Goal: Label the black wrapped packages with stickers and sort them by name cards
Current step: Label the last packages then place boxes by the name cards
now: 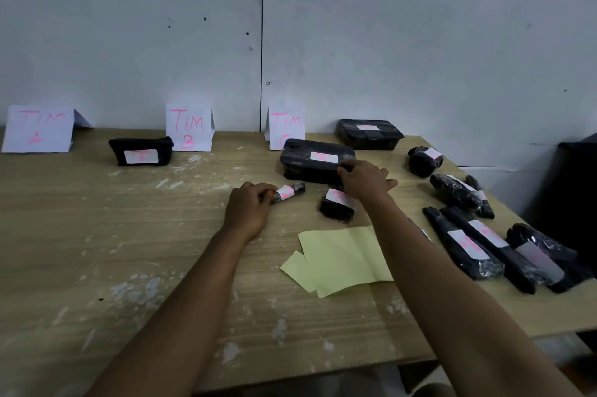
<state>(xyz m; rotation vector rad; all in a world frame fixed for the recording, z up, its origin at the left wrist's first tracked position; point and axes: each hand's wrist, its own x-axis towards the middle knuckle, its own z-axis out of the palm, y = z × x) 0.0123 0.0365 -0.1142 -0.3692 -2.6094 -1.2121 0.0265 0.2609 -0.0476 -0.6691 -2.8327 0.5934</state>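
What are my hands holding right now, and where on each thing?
The left hand grips the small labelled roll by its left end. The right hand holds the flat black package at its near right corner.

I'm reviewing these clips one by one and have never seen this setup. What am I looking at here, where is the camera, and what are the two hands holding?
There is no machine: a person works bare-handed, filmed by one camera worn on the head, looking down at a wooden table. At the wall stand three name cards reading TIM A, B and C. Black wrapped packages with white stickers lie mostly on the right, with yellow paper sheets in front. The left hand grips a small labelled roll. The right hand grips the edge of a flat package before card C.
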